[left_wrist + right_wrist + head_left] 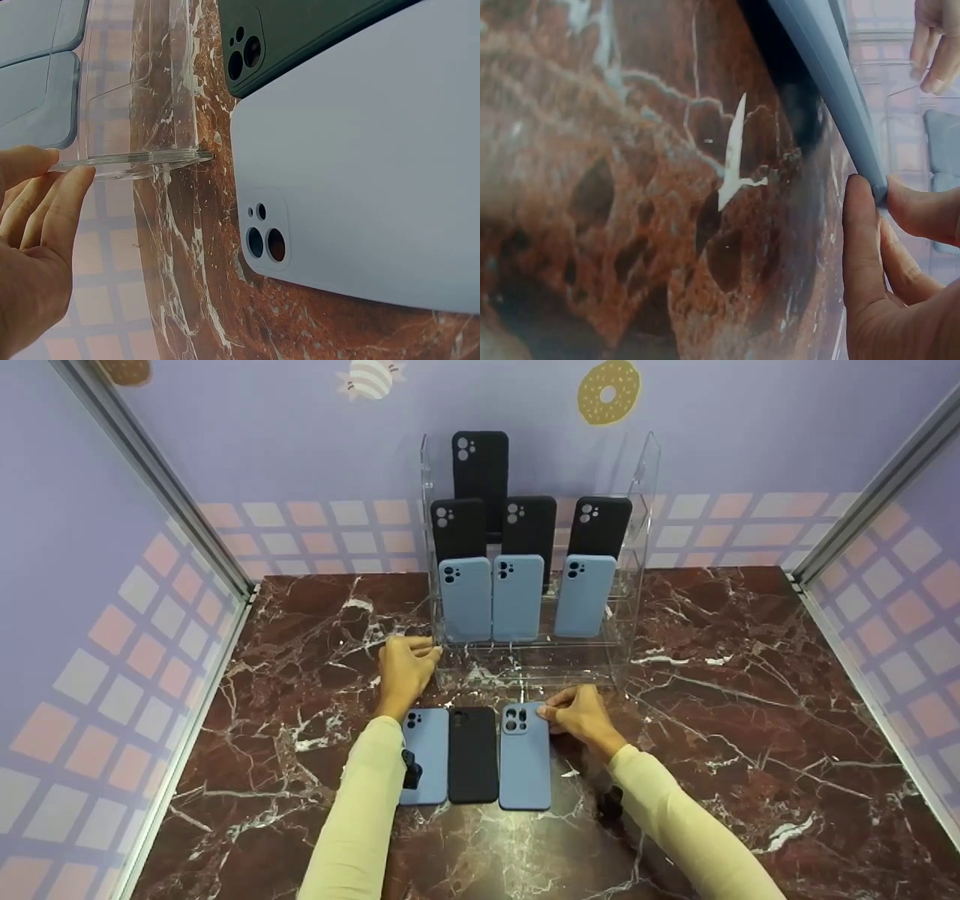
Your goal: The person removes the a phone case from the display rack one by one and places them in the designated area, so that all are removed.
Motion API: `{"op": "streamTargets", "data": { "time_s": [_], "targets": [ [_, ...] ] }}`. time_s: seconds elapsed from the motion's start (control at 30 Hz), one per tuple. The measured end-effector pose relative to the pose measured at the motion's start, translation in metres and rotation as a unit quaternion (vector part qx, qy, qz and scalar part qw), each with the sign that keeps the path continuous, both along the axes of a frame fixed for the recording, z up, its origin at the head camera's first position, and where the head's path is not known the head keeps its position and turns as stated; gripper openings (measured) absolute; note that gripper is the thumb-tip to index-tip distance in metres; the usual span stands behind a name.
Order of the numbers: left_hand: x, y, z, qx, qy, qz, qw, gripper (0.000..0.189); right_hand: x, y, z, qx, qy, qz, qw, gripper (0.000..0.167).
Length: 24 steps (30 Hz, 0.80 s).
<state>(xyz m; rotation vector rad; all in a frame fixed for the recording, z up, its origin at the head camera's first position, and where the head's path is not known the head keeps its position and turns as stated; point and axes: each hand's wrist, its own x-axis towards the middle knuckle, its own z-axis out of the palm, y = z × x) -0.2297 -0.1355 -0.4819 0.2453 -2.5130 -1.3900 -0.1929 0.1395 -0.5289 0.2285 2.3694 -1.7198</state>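
My left hand [409, 671] pinches the front left edge of a clear stepped display stand [150, 157], thumb on one side and fingers on the other. With thumb and fingertips, my right hand [585, 716] holds the upper right corner of a blue phone case [526, 769] that has a large camera cutout. In the right wrist view this case [832, 82] is seen edge-on, its corner between thumb and forefinger. Left of it lie a black phone case [473, 757] and a lighter blue phone case [429, 754], partly hidden by my left wrist.
On the stand's front tier lean several light blue cases [517, 600]. Behind them are several black cases [600, 525], one [480, 469] standing higher at the back. The marbled tabletop [750, 735] is bordered by patterned panels [67, 622] at the sides and back.
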Motion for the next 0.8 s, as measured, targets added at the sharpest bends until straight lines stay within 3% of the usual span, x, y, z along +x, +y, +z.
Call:
{"op": "streamTargets", "data": {
  "time_s": [0.43, 0.8],
  "targets": [
    [-0.001, 0.0, -0.001, -0.002, 0.007, -0.001, 1.0, 0.018, -0.003, -0.01, -0.003, 0.036, 0.016, 0.001, 0.9992, 0.012],
    [0.0, 0.0, -0.001, 0.006, 0.006, -0.002, 1.0, 0.019, -0.004, -0.021, -0.005, 0.029, 0.028, 0.007, 0.9992, 0.013]
  ]
}}
